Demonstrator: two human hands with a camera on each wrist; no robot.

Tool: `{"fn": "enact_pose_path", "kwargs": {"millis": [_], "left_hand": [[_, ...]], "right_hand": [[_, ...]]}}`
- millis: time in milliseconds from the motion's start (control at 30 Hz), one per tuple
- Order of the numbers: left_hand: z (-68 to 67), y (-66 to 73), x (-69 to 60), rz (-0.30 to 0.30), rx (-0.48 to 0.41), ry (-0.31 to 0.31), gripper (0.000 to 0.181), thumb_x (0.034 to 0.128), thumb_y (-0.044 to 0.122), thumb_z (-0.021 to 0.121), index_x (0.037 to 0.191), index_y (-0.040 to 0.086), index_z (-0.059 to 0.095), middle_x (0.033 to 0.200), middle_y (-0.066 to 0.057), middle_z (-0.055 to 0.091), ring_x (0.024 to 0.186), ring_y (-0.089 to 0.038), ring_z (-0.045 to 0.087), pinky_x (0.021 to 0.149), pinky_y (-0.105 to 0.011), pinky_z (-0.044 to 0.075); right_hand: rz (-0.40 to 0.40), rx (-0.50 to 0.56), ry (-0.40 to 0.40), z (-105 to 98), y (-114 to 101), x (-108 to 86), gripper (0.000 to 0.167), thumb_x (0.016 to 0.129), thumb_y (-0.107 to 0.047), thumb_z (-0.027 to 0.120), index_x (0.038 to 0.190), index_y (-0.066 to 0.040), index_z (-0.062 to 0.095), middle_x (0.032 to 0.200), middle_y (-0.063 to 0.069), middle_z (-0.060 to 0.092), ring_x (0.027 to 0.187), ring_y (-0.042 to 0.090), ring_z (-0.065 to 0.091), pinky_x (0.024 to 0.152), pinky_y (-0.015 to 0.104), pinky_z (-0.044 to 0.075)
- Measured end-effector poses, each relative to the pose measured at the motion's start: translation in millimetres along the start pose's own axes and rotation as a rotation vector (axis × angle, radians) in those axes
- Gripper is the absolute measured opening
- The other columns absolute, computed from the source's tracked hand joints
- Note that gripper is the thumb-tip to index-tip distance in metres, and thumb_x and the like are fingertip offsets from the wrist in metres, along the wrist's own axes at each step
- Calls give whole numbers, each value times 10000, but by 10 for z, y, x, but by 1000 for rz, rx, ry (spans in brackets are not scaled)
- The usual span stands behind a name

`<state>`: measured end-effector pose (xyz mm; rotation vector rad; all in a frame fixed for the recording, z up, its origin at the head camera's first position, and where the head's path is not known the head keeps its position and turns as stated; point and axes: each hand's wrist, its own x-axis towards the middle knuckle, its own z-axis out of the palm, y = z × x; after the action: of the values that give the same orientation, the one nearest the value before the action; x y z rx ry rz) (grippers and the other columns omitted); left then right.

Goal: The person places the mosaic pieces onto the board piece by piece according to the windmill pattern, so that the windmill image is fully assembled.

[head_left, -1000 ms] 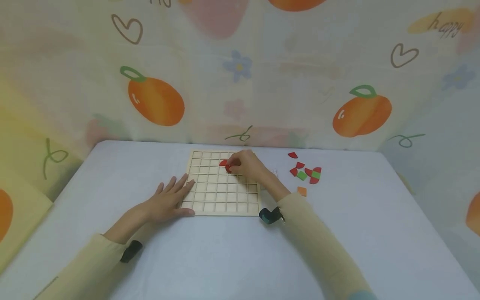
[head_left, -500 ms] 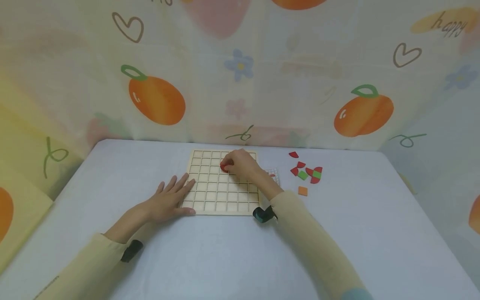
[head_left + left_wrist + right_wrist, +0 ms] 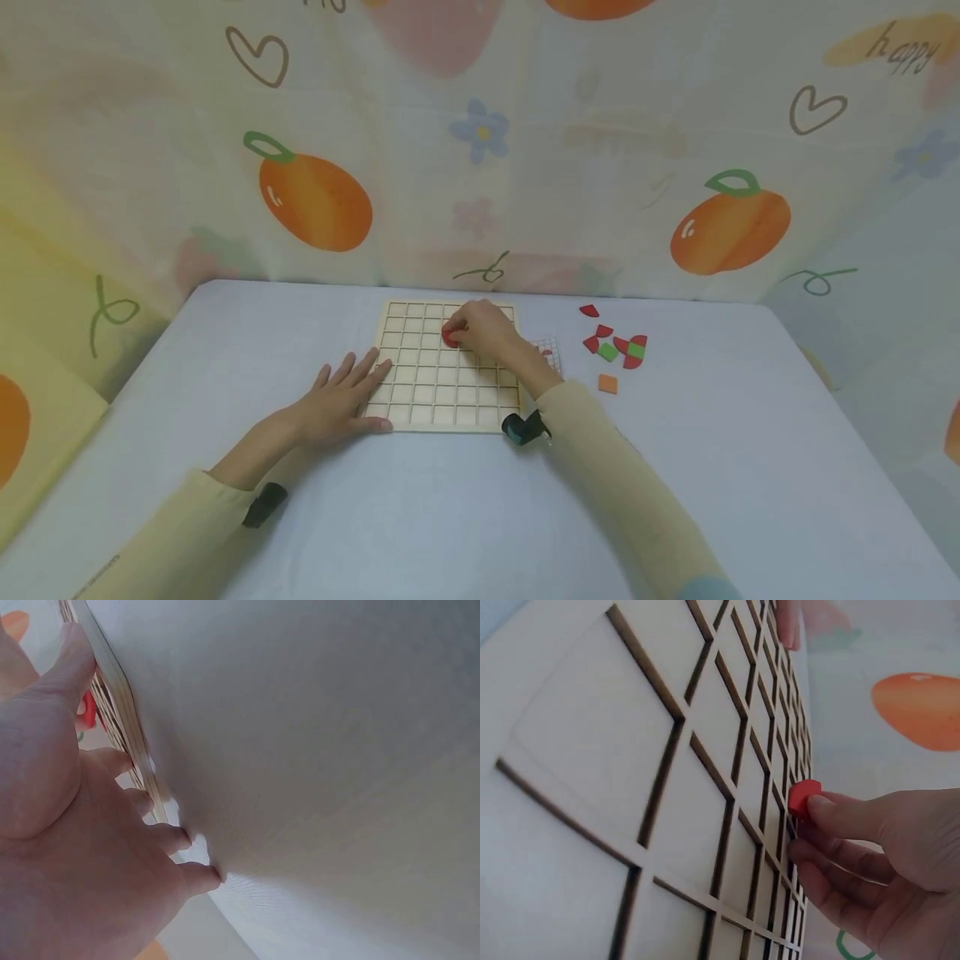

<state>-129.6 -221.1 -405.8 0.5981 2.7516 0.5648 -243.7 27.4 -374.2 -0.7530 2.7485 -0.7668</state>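
Writing: the word "happy" (image 3: pixel 902 48), dark script, upper right of the printed backdrop (image 3: pixel 592 192); other lettering (image 3: pixel 325 4) cut by the upper edge, unread; small dark print (image 3: pixel 96 577) on the left sleeve (image 3: pixel 172 533), too small to read.

Board (image 3: pixel 422 393): pale wood, gridded into square cells, flat on the white-covered table (image 3: pixel 435 533).

Red piece (image 3: pixel 805 798): pinched between thumb and fingers of the right hand (image 3: pixel 483 327), at the board's far half, about mid-width; whether seated in a cell, cannot tell.

Left hand (image 3: pixel 333 408): fingers straight and spread, resting at the board's left edge, grasping nothing.

Gridded card (image 3: pixel 555 348): red print, right of the board, partly covered by the right forearm.

Loose pieces, right of the card: red piece with curved edge (image 3: pixel 589 311), farthest back; green square (image 3: pixel 608 352) beside smaller red pieces (image 3: pixel 592 344); second green square (image 3: pixel 637 352) among red pieces; orange square (image 3: pixel 608 384), nearest the person.

Obstruction: right hand covers several cells.
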Motion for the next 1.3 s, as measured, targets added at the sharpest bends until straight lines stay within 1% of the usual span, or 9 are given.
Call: {"fn": "enact_pose_path", "kwargs": {"millis": [233, 333, 467, 567, 700, 800, 967, 1133, 1300], "left_hand": [[-107, 145, -81, -3, -22, -1, 939, 883, 524, 653, 1546, 17, 223, 1605, -259, 88, 1436, -535, 18, 1087, -718, 1], [-116, 153, -85, -7, -20, -5, 937, 887, 525, 648, 1548, 21, 217, 1607, -254, 84, 1438, -533, 18, 1089, -716, 1], [-106, 136, -72, -3, -23, 0, 937, 887, 523, 649, 1549, 21, 215, 1608, -253, 80, 1438, -532, 13, 1088, -717, -2], [-101, 131, -66, 1, -24, 1, 939, 886, 530, 645, 1550, 24, 215, 1609, -251, 79, 1440, -529, 10, 1088, -716, -4], [-97, 132, -59, 3, -23, 3, 939, 886, 533, 644, 1549, 23, 216, 1608, -252, 81, 1439, -531, 11, 1087, -718, -3], [-97, 139, -57, 0, -23, 3, 937, 887, 528, 645, 1548, 20, 216, 1608, -254, 82, 1438, -532, 12, 1085, -720, -2], [-100, 144, -60, 4, -32, 9, 938, 887, 531, 643, 1547, 17, 219, 1606, -258, 83, 1436, -536, 9, 1081, -724, -7], [-52, 77, -46, 30, -53, 27, 958, 875, 570, 633, 1547, 25, 223, 1605, -262, 81, 1433, -541, -3, 1073, -730, -24], [0, 3, -6, 20, -25, 16, 987, 867, 621, 608, 1563, 60, 189, 1622, -222, 53, 1451, -507, -22, 1088, -711, -32]], "right_hand": [[15, -52, 11, 43, -5, -20, 176, 940, -74, 650, 1067, -94, 771, 1119, 48, 719, 1028, 164, 645, 763, 240, 497], [11, -80, 31, 49, -5, -25, 171, 948, -73, 636, 1046, -84, 775, 1123, 49, 721, 995, 158, 647, 731, 235, 477], [6, -99, 52, 48, -3, -30, 169, 950, -64, 622, 1017, -59, 777, 1122, 73, 718, 952, 166, 649, 722, 248, 486], [12, -117, 58, 46, -1, -34, 167, 946, -70, 629, 1032, -55, 771, 1115, 78, 717, 950, 168, 654, 735, 245, 495], [24, -124, 52, 47, 9, -36, 168, 947, -79, 631, 1045, -59, 765, 1111, 74, 716, 887, 175, 649, 679, 241, 473], [21, -121, 51, 38, 18, -41, 168, 951, -89, 628, 1048, -63, 763, 1111, 71, 716, 889, 177, 650, 696, 252, 483], [19, -103, 52, -24, 30, -64, 171, 957, -131, 635, 1066, -77, 754, 1093, 61, 716, 937, 181, 652, 804, 306, 523], [22, -96, 52, -131, 47, -116, 189, 967, -151, 626, 1098, -78, 740, 1054, 48, 714, 954, 178, 633, 842, 317, 508], [9, -100, 70, -237, 72, -193, 185, 958, -135, 635, 1093, -66, 740, 1020, 53, 718, 959, 191, 624, 854, 332, 500]]}}
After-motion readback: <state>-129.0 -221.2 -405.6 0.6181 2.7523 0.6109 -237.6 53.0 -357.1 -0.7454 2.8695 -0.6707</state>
